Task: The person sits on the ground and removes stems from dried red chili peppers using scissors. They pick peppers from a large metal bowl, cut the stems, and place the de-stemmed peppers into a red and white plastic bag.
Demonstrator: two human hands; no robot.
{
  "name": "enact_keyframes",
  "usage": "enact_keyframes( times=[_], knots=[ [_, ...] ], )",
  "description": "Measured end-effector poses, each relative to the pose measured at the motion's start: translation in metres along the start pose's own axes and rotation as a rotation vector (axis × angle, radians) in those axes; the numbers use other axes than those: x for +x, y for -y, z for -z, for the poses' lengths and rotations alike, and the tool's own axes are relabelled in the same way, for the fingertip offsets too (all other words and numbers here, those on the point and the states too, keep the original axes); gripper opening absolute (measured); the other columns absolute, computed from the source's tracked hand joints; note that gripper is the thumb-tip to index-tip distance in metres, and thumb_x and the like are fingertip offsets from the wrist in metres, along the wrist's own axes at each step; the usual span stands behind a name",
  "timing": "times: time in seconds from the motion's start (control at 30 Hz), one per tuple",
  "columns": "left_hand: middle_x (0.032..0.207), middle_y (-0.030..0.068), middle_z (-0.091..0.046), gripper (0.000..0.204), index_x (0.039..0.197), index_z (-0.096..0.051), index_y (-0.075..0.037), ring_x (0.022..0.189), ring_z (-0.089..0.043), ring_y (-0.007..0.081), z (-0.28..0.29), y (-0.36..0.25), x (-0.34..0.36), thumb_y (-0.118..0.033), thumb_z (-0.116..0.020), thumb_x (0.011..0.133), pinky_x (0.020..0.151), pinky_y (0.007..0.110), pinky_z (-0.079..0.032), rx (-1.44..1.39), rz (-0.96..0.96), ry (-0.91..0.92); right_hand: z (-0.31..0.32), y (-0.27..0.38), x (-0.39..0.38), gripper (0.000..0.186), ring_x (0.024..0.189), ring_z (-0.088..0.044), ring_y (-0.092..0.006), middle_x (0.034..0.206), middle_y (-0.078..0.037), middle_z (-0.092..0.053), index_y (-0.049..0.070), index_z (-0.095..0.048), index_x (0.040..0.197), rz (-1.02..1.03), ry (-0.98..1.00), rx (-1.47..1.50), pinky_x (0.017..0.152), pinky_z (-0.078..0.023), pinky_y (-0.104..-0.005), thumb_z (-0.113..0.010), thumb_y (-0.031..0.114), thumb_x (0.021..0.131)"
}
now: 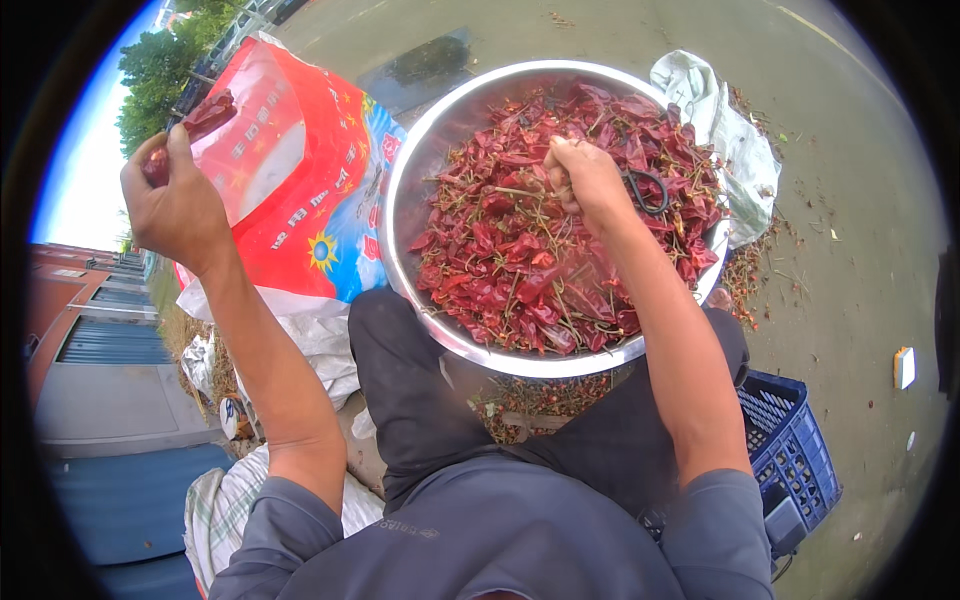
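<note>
My left hand (178, 200) is raised at the far left beside the large red and blue sack (330, 190), its fingers closed around dried red chili peppers (208, 116). One pepper pokes above the fingers and another shows at the palm. Over the wide metal basin (400, 240), my right hand (585, 180) is closed, fingertips pressed together just above the heap of dried chilies (540, 270). Whatever it grips is hidden. A black looped handle (648, 192), like that of scissors, shows by the right wrist; I cannot tell if it is held or lying on the chilies.
The basin stands in front of my knees. A white woven sack (725, 140) lies against its right rim, with scattered stems and bits on the ground. A blue plastic crate (790, 450) is at my lower right. White sacks (235, 510) lie at my lower left.
</note>
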State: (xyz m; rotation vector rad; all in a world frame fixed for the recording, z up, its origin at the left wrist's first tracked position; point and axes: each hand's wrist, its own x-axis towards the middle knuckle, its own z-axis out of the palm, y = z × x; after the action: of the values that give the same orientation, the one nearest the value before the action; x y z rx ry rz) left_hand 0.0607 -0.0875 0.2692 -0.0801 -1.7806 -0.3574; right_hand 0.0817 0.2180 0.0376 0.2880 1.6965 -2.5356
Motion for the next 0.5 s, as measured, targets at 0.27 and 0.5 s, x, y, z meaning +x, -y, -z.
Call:
enact_keyframes(
  times=[0.27, 0.5],
  knots=[
    [0.097, 0.0099, -0.072, 0.025, 0.105, -0.071, -0.005, 0.083, -0.069, 0.0265, -0.020, -0.052, -0.076, -0.015, -0.081, 0.084, 0.072, 0.037, -0.055, -0.219, -0.588, 0.253, 0.013, 0.011, 0.007, 0.036, 0.056, -0.043, -0.0095, 0.071, 0.000, -0.053, 0.009, -0.054, 0.087, 0.006, -0.107, 0.121, 0.049, -0.038, -0.0254, -0.046, 0.036, 0.108],
    [0.119, 0.0217, -0.068, 0.049, 0.130, -0.063, -0.005, 0.115, -0.063, 0.0397, -0.125, -0.021, -0.255, -0.011, -0.074, 0.083, 0.096, 0.045, -0.050, -0.378, -0.114, 1.243, 0.006, 0.008, 0.004, 0.025, 0.063, -0.054, -0.0071, 0.075, 0.001, -0.058, 0.007, -0.061, 0.095, 0.017, -0.039, 0.016, 0.051, -0.043, -0.0231, -0.053, 0.027, 0.106]
  ],
)
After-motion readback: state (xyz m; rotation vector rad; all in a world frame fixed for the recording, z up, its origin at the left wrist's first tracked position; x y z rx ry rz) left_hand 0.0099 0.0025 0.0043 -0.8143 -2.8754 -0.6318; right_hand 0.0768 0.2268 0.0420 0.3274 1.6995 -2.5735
